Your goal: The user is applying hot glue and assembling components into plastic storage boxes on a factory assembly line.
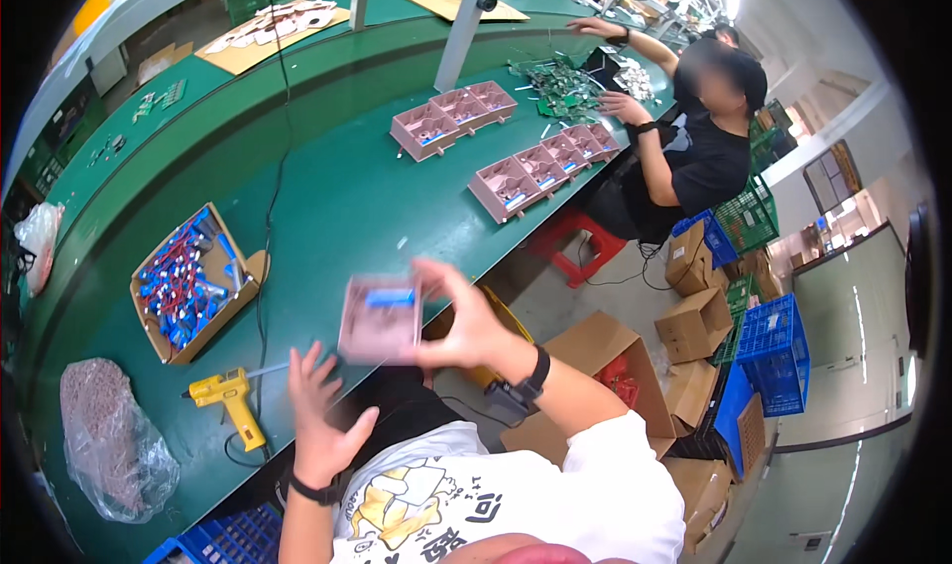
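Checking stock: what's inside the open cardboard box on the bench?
The cardboard box holds a loose heap of small blue parts with red wires. Whatever lies beneath the heap is covered.

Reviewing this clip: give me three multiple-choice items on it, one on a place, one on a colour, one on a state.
1. Where does the glue gun lie?
A. on the green table, left of the left hand
B. inside the cardboard box
C. on the floor

2. What colour is the tray held up?
A. blue
B. pink
C. yellow

3. How is the left hand?
A. closed on the glue gun
B. gripping the tray
C. open, fingers spread, holding nothing

Key: 1 A, it lies on the table; 2 B, pink with a blue piece inside; 3 C, only the right hand grips the tray.
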Motion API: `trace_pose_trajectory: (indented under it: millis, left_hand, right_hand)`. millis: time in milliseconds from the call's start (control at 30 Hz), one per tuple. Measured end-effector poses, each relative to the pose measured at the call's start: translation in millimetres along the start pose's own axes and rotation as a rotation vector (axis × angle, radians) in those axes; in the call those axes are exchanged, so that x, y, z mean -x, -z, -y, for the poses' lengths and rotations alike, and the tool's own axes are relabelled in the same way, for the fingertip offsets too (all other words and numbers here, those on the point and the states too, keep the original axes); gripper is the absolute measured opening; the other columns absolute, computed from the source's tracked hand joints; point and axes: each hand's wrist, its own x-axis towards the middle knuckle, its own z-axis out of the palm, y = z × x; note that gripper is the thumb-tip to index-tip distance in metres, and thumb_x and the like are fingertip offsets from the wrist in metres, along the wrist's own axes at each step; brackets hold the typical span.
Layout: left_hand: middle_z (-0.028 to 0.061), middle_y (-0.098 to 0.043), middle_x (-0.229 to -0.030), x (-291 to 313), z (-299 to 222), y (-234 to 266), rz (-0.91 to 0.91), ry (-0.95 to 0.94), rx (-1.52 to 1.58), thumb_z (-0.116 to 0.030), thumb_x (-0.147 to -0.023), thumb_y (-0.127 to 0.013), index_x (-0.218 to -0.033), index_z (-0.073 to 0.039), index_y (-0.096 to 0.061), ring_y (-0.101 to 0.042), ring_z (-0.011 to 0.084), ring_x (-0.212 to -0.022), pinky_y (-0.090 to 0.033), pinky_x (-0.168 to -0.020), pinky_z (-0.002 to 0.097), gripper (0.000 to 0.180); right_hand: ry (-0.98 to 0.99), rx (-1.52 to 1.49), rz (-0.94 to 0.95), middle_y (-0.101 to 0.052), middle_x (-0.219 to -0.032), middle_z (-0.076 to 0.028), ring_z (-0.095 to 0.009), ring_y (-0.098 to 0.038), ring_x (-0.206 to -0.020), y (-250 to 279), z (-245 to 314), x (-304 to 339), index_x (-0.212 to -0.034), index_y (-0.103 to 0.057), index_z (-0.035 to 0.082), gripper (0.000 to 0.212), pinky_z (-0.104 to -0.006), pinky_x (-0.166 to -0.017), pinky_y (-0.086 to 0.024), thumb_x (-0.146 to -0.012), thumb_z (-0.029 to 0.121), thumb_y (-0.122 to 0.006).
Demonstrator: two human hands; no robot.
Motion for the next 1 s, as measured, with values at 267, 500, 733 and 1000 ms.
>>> trace_pose_trajectory:
  millis: [267, 500, 733, 1000]
  left_hand:
    - [0.0192, -0.074, -0.139, -13, 14, 8, 0.123, -0.093, -0.199, -0.006, -0.095, -0.086, -0.175, -0.002, -0.036, -0.075, 0.0296, -0.124, -0.057, -0.113, 0.0428, 0.094]
    - [0.0175, -0.077, -0.130, -7, 17, 13, 0.051, -0.063, -0.123, -0.007, -0.095, -0.088, -0.170, -0.002, -0.044, -0.078, 0.0298, -0.119, -0.061, -0.108, 0.0414, 0.087]
    - [0.0165, -0.076, -0.130, -12, 19, 13, 0.126, -0.078, -0.119, -0.002, -0.095, -0.084, -0.171, -0.001, -0.042, -0.076, 0.0270, -0.120, -0.059, -0.110, 0.0408, 0.087]
    - [0.0155, -0.077, -0.127, -7, 21, 13, 0.097, -0.056, -0.127, 0.001, -0.094, -0.082, -0.170, -0.002, -0.044, -0.077, 0.0270, -0.117, -0.060, -0.108, 0.0410, 0.085]
  right_hand:
    - [-0.001, 0.377, -0.607, -0.058, -0.148, -0.019, -0.029, -0.066, -0.129, -22, -58, -33, -0.167, -0.039, -0.001, 0.126, -0.0424, -0.107, -0.055, -0.071, 0.037, -0.111]
    - [0.059, 0.441, -0.408, -0.037, -0.168, -0.026, -0.036, -0.062, -0.137, -23, -32, -1, -0.168, -0.040, 0.003, 0.128, -0.0486, -0.114, -0.053, -0.069, 0.038, -0.111]
    - [0.315, 0.846, 0.031, -0.048, -0.166, -0.027, -0.046, -0.053, -0.150, 48, 9, -63, -0.168, -0.046, 0.007, 0.124, -0.0554, -0.124, -0.043, -0.066, 0.040, -0.108]
    - [0.138, 0.893, 0.393, -0.066, -0.145, -0.024, -0.046, -0.063, -0.138, 44, 16, -127, -0.160, -0.053, 0.006, 0.109, -0.0548, -0.121, -0.047, -0.069, 0.042, -0.100]
